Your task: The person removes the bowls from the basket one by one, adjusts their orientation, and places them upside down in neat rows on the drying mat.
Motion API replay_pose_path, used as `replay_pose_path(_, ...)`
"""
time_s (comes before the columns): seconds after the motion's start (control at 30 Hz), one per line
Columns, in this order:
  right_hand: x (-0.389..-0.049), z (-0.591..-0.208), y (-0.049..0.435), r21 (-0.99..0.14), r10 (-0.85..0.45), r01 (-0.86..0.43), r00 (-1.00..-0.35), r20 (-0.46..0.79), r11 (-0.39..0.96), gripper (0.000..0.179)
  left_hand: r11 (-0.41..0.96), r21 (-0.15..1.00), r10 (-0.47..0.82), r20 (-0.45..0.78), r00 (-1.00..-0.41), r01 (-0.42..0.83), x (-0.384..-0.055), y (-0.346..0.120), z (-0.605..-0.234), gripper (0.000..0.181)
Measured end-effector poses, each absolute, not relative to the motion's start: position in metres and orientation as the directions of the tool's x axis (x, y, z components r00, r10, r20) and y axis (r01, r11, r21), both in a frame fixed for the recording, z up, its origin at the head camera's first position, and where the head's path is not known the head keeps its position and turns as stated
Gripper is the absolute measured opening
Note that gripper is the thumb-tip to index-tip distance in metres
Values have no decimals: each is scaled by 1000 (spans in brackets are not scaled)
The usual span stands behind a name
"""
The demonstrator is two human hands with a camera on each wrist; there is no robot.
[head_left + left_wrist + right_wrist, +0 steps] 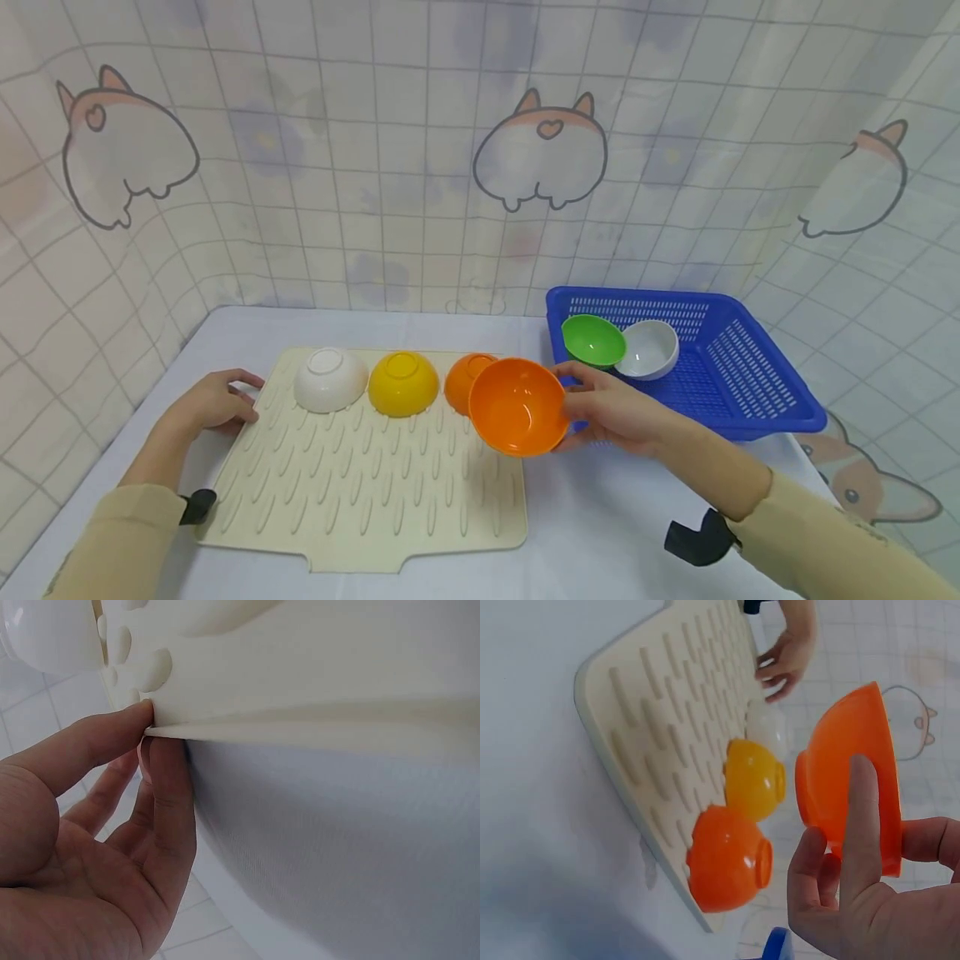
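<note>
My right hand [618,410] grips an orange bowl [517,408] by its right side, thumb at the rim and fingers along the outer wall. The bowl is tilted with its inside toward the head camera, raised over the right edge of a cream draining board [360,508]. Along the board's back, a white bowl [330,381], a yellow bowl [402,385] and another orange bowl [459,385] lie upside down in a row. The held bowl partly hides that orange one in the head view. My left hand [217,402] pinches the board's left edge between thumb and fingers [172,802].
At the back right stands a blue perforated basket [750,367]. Inside it, a green bowl [594,340] and a white bowl [648,350] sit together at its left end. A white cloth [600,525] covers the table, and a patterned curtain [405,150] hangs behind.
</note>
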State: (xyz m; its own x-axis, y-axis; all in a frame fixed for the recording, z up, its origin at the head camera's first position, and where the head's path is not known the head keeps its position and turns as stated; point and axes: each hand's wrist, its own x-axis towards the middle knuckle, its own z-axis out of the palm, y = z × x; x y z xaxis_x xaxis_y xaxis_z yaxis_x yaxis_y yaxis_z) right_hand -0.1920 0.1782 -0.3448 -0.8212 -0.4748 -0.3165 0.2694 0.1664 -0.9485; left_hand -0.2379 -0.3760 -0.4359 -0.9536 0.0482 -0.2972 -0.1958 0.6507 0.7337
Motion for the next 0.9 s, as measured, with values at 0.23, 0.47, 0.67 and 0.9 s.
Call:
replay_pose_path(0.23, -186, -352, 166, -938, -494, 301, -798, -345, 169, 55, 653, 732, 47, -295, -954, -194, -236, -374, -435, 59)
replay_pose_path(0.47, -182, -359, 156, -920, -482, 343, -783, -392, 189, 56, 678, 716, 55, -278, -959, -169, -236, -373, -431, 56)
replay_pose_path(0.67, -179, -373, 145, -904, -450, 370, -785, -427, 213, 57, 683, 711, 57, -278, -959, -165, -239, -375, -435, 57)
replay_pose_path(0.9, -178, -387, 138, -892, -408, 383, -794, -450, 238, 56, 697, 691, 44, -305, -951, -189, -236, -371, -435, 61)
